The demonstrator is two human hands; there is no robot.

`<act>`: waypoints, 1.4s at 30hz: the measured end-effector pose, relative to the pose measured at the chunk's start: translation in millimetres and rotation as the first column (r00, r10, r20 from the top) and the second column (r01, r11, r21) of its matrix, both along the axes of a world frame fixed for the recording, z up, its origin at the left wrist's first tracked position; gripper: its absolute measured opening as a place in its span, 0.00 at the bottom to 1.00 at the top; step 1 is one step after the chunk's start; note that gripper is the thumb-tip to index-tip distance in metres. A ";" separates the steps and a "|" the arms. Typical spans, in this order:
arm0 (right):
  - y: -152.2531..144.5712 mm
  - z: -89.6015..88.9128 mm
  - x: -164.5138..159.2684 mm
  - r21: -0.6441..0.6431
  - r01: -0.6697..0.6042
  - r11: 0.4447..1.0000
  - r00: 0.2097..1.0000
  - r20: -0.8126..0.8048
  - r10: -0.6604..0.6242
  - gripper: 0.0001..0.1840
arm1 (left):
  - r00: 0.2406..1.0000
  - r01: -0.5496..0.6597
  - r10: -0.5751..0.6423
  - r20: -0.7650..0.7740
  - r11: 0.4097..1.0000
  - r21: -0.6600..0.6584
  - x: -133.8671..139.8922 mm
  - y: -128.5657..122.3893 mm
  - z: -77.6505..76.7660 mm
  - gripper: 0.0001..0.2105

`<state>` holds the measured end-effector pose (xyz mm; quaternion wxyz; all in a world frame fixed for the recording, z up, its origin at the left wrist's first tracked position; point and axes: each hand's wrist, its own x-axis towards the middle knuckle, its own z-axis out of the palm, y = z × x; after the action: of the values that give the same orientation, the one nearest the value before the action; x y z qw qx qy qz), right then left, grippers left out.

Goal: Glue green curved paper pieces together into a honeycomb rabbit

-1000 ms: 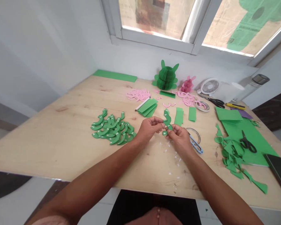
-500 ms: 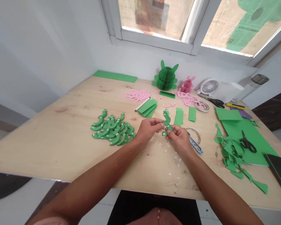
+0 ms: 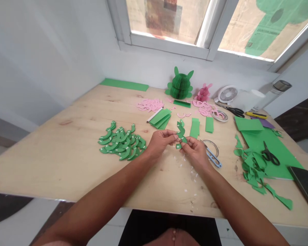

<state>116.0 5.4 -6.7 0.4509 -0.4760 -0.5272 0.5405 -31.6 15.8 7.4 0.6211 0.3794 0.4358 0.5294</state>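
Between both hands is a wavy green paper strip [image 3: 180, 129] with small white patches on it. My left hand [image 3: 162, 141] pinches its left side between thumb and fingertips. My right hand [image 3: 195, 148] grips its lower right part, and the fingers cover some of it. Left of the hands lies a pile of curved green paper pieces [image 3: 122, 143], many with white patches. Just right of my right hand are a blue cutter [image 3: 213, 158] and a roll of clear tape [image 3: 217, 145]. Small white scraps [image 3: 186, 190] dot the wood below the hands.
Green paper rectangles [image 3: 161, 118] and a marker [image 3: 154, 115] lie beyond the hands, with pink paper curves [image 3: 150, 105] farther back. Green and pink paper figures [image 3: 180, 87] stand by the wall, near a small fan [image 3: 227, 94]. Black scissors [image 3: 270, 154], green offcuts [image 3: 254, 167] and a phone [image 3: 304, 186] lie right.
Both hands keep their hold on the green strip, which stays in nearly the same place. The whole view has shifted slightly.
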 end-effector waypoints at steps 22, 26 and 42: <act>-3.5 3.7 0.0 0.104 0.002 0.995 0.992 0.124 -0.015 0.09 | 0.996 0.008 0.000 0.087 0.996 -0.088 -2.2 1.6 0.8 0.09; -3.0 2.5 0.5 0.110 0.007 0.994 0.991 0.135 -0.022 0.11 | 0.997 0.011 -0.003 0.078 0.996 -0.094 -2.4 1.6 0.6 0.10; -5.2 5.1 -2.1 0.022 -0.045 0.999 0.998 0.043 0.044 0.09 | 0.976 0.034 -0.014 0.218 0.995 -0.089 -0.5 -2.9 6.0 0.09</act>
<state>113.9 0.2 -1.7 0.4331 -0.4701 -0.5534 0.5340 -32.1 12.9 13.4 0.6882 0.2953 0.3849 0.5395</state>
